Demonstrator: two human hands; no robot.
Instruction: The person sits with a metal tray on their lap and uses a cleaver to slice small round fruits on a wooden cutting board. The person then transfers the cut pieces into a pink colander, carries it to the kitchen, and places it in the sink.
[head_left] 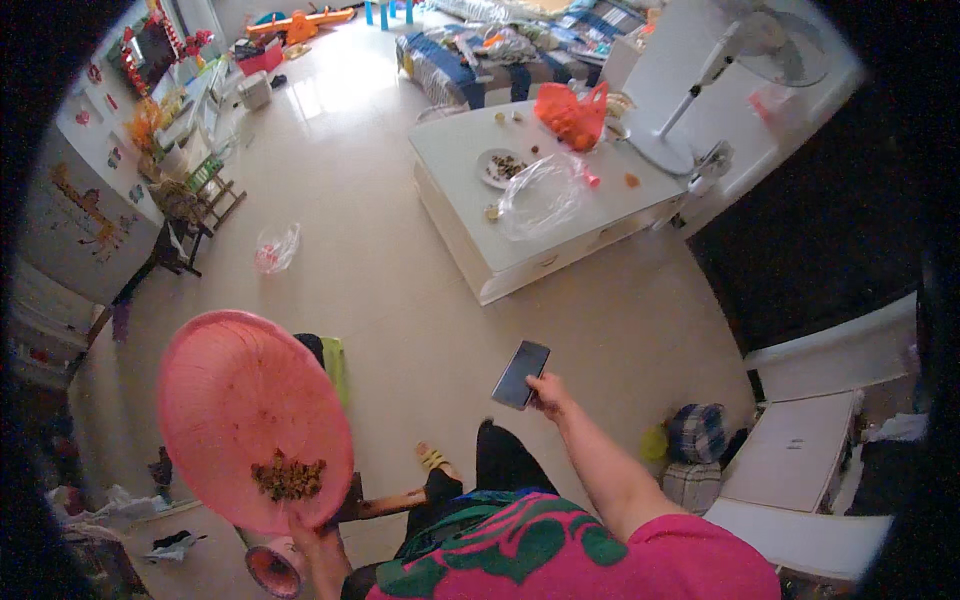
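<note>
My left hand (312, 540) grips the near rim of a wide, round pink basket (225, 390), which is tilted toward me. Small brown dried-looking pieces (288, 480) lie heaped at its lower end, close to that hand; their kind I cannot make out. Some of my left fingers are hidden beneath the rim. Out to the right, my right hand (549, 394) is closed on the lower right side of a smartphone (521, 374) with a dark screen. The phone is held in the air, apart from the basket.
Ahead stands a low white table (450, 165) bearing a plate of small bits (490, 177), a transparent plastic bag (545, 200) and a red bag (572, 118). Beyond its right side is a standing fan (668, 145). Another plastic bag (278, 250) lies on the floor.
</note>
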